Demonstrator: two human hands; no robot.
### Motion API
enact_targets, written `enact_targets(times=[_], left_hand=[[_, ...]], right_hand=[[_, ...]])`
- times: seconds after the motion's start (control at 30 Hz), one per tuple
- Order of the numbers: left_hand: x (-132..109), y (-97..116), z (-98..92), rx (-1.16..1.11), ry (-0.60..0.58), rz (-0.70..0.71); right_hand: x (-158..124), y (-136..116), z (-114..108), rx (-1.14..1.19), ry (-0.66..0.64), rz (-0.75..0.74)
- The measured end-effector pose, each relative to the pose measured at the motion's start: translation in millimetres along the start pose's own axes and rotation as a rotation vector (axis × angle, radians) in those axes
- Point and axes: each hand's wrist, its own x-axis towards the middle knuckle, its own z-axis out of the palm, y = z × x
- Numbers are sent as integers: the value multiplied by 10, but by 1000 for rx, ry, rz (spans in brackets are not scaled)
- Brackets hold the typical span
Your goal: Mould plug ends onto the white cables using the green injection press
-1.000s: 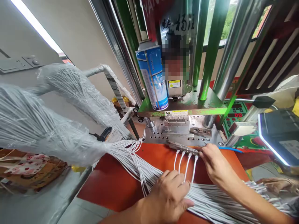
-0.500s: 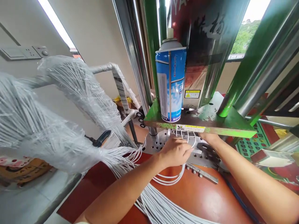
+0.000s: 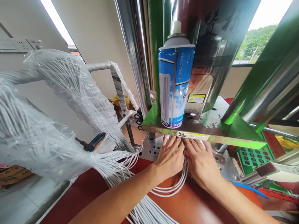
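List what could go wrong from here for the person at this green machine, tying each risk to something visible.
1. Pinching: the left hand and right hand seem to reach under the front edge of the green plate; if it came down, fingers might be caught.
2. Falling: the blue spray can stands near that edge, so a jolt could tip it onto the hands.
3. Snagging: white cables loop out between the hands, where a forearm might tug them.

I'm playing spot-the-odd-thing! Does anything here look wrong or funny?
Yes, the blue can. It stands at the front edge of the green plate, above the left hand in the picture, so a bump might knock it off. The plate also looks scuffed and patchy.
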Motion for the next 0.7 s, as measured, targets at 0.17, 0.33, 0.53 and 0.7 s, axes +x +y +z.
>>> enact_targets(times=[0.17, 0.33, 0.53, 0.7], left_hand=[[23, 48, 156, 54, 0, -38], [84, -2, 333, 80, 21, -14], [52, -57, 64, -73, 30, -44], [-1202, -254, -509, -112, -55, 19]], right_hand=[[-2, -161, 110, -318, -40, -26], [119, -113, 228, -309, -22, 29], [-16, -33, -40, -276, 32, 2], [-1334, 96, -398, -126, 35, -50]])
